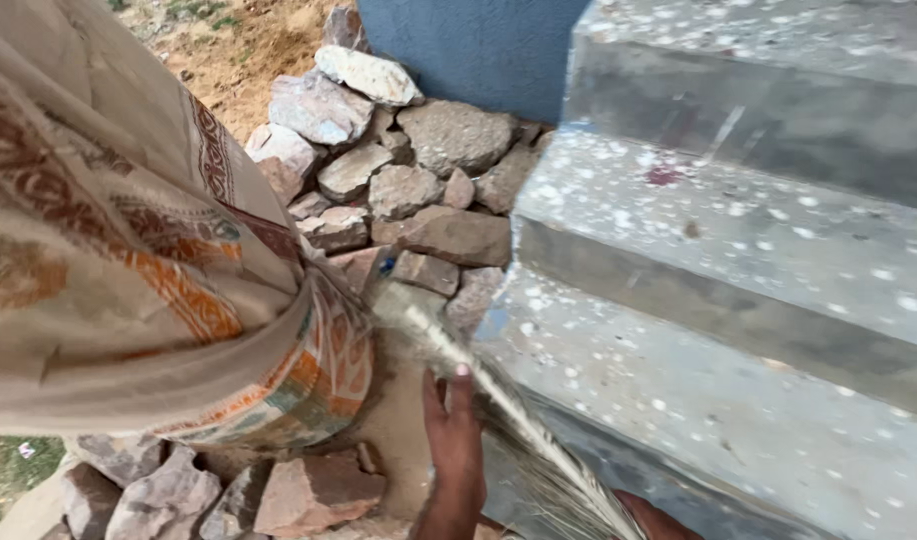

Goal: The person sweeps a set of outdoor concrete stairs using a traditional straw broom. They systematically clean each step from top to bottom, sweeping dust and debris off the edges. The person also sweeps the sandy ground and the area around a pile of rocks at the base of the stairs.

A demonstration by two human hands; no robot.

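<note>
A grass broom (pixel 484 395) slants from a blue-tipped end near the stones down to spread stalks at the bottom edge. My left hand (pixel 453 445) reaches up from below, thumb and fingers wrapped against the broom's left side at mid-length. Only a sliver of my right hand (pixel 656 522) shows at the bottom edge, under the spread stalks; its grip is hidden. The broom lies along the corner of the lowest grey concrete step (pixel 699 400).
Speckled concrete steps (pixel 739 210) rise to the right. A pile of rough stones (pixel 399 170) fills the gap beside them, with more stones (pixel 309 490) below. A patterned beige and orange cloth (pixel 129 260) hangs at left. A blue wall (pixel 479 45) stands behind.
</note>
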